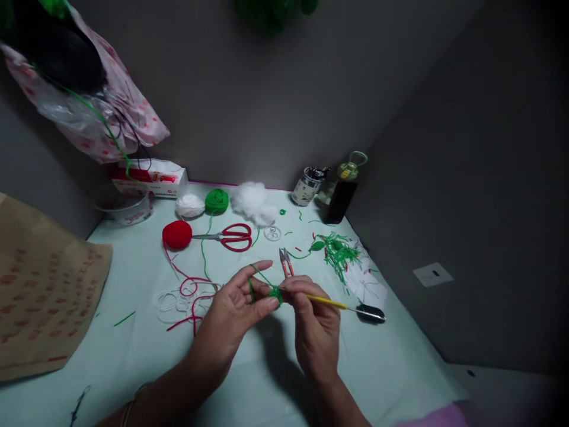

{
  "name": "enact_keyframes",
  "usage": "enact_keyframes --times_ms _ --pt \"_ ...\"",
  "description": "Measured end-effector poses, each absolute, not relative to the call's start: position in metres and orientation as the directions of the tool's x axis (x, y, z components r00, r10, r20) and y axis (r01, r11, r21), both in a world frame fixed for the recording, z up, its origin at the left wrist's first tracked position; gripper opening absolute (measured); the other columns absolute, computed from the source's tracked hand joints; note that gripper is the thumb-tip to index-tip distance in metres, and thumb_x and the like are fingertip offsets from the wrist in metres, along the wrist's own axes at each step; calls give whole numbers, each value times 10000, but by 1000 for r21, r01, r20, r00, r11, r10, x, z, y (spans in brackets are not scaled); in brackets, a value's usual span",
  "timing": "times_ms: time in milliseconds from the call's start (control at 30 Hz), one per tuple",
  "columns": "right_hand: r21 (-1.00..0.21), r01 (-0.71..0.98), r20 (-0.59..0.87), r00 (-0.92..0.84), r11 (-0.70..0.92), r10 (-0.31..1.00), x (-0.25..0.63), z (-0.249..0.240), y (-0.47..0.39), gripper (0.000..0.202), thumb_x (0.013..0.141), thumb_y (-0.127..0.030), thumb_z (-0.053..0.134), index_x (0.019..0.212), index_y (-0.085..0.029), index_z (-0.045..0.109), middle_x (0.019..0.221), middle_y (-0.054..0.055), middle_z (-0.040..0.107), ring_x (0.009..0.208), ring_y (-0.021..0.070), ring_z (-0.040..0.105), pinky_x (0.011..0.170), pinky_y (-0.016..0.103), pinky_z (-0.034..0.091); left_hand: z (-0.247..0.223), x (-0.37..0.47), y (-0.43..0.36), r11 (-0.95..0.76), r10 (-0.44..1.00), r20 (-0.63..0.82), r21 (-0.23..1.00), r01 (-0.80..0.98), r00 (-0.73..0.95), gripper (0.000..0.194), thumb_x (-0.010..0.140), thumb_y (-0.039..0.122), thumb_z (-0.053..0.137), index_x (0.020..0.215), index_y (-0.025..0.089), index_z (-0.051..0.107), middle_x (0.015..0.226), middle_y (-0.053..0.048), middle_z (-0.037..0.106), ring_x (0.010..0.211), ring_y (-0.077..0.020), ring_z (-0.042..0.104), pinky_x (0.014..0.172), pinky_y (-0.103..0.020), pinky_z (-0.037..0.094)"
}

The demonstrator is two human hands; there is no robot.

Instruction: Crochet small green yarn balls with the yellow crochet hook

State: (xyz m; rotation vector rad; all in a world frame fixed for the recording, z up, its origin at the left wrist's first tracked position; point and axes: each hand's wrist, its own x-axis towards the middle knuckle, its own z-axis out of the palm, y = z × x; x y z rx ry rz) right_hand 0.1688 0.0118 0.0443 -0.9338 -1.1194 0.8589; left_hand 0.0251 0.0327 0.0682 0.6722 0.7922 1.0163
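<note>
My left hand [237, 305] pinches a small green crochet piece [275, 295] between thumb and fingers, with green yarn looped over its raised index finger. A crochet hook [326, 302] with a yellow handle lies in my right hand [313, 323], its fingers closed round it. The hook's tip meets the green piece, partly hidden by my fingers. From a green yarn ball [217, 201] at the back, a strand runs down the table towards my left hand. Just beyond my hands lie orange-handled thread snips [285, 262], blades apart.
Red-handled scissors [235, 237], a red yarn ball [177, 235], a white yarn ball [190, 206] and white stuffing [254, 203] lie towards the back. Green yarn scraps [340, 255] are at right, near a dark phone [341, 201] and a pen holder [306, 187]. A paper bag [48, 296] stands left.
</note>
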Motion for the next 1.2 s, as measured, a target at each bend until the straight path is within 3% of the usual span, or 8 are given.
enact_keyframes --times_ms 200,400,533,667,767,833,967,1200 --pt "-933 -221 250 169 284 953 174 46 14 154 973 -311 650 954 -244 788 903 48 707 804 163 664 700 287 566 69 24 32 399 905 -250 779 -484 344 585 777 292 860 1316 241 638 901 -2 635 927 -189 624 940 -365 443" --pt "-912 -20 396 210 409 894 170 46 12 166 975 -218 632 962 -264 791 891 46 691 883 182 638 749 304 539 67 25 32 368 922 -261 824 -432 287 520 771 288 862 1257 243 681 830 22 613 836 -151 574 833 -300 434" --pt "-910 -35 393 248 413 886 167 43 10 168 973 -214 639 962 -286 791 907 43 710 899 182 651 752 298 555 68 28 30 403 912 -300 776 -485 279 437 747 276 876 1149 213 717 800 26 596 810 -131 554 804 -268 424" --pt "-906 -104 386 189 409 903 170 42 13 166 977 -228 639 989 -299 789 915 37 722 895 179 663 756 299 559 71 29 28 503 863 -361 666 -550 352 510 764 282 862 1228 194 670 765 47 555 620 -61 419 596 -203 322" --pt "-904 -57 409 179 424 895 171 43 13 182 972 -208 646 1006 -311 792 939 31 737 926 178 668 795 304 557 74 31 27 572 820 -405 615 -542 406 576 796 330 838 1303 162 625 641 80 471 524 -41 280 533 -200 231" --pt "-903 38 427 206 429 881 169 45 12 206 971 -184 640 1009 -315 795 954 29 747 952 178 672 826 305 552 74 32 26 566 824 -403 630 -532 399 551 803 341 831 1284 153 638 615 85 454 511 -36 273 535 -195 238" --pt "-894 180 444 239 410 864 164 49 8 229 966 -156 637 1002 -312 800 960 21 751 948 169 682 825 287 550 71 33 25 446 893 -339 751 -486 296 489 758 319 863 1196 190 689 799 46 549 514 -11 351 512 -195 273" --pt "-912 11 401 221 409 889 166 45 11 188 934 -183 690 989 -329 797 904 -12 758 886 141 687 807 256 553 73 31 27 355 930 -280 847 -396 236 758 714 326 885 1407 260 584 807 44 538 571 -71 469 458 -191 366"
